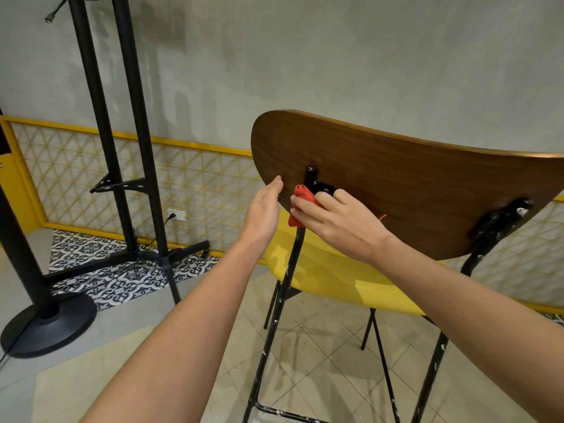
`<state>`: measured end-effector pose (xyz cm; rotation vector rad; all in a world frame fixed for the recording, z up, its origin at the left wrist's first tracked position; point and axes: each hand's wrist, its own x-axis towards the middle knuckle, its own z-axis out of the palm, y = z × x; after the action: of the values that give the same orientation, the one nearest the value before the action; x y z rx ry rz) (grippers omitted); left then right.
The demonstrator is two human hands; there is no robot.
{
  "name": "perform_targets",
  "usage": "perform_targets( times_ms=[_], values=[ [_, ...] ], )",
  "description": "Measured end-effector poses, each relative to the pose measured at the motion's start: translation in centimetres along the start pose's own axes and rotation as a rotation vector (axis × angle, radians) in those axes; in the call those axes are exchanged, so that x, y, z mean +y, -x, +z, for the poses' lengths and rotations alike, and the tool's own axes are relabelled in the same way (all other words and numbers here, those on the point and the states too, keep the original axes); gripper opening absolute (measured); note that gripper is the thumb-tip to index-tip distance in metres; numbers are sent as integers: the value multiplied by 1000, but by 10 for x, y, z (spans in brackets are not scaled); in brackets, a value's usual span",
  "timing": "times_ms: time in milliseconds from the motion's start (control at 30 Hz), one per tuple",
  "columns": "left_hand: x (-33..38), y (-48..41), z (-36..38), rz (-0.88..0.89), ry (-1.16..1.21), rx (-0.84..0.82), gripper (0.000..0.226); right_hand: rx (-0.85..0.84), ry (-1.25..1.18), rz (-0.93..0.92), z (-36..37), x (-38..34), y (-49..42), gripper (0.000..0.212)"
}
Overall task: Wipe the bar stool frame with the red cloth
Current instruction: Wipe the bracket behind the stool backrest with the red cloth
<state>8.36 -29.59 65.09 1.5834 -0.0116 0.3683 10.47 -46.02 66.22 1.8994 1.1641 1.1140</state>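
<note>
The bar stool stands in front of me, seen from behind: a curved wooden backrest [396, 178], a yellow seat [335, 276] and a black metal frame [274, 325] flecked with white. My right hand [338, 221] is closed around the red cloth [300, 203], which is pressed against the left rear upright just below its bracket on the backrest. My left hand [262, 215] is flat, fingers together, with its fingertips resting on the left edge of the backrest. It holds nothing.
A tall black stand [128, 148] with a crossbar and a base on wheels rises at the left. A round black floor base [48, 328] sits nearer, at the lower left. A yellow lattice panel [189, 184] runs along the grey wall, with a wall socket [177, 214].
</note>
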Motion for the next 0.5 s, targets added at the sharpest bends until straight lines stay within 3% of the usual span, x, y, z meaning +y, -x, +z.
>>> perform_targets(
  times_ms=[167,367,500],
  values=[
    [-4,-1,-2,9,-37,2,45,30,-35,63,2,0,6,60],
    [-12,-2,-5,-37,-50,13,46,-54,-105,-28,9,-14,4,41],
    [-13,-6,-6,-71,-33,23,50,81,-130,125,5,-4,0,47]
  ],
)
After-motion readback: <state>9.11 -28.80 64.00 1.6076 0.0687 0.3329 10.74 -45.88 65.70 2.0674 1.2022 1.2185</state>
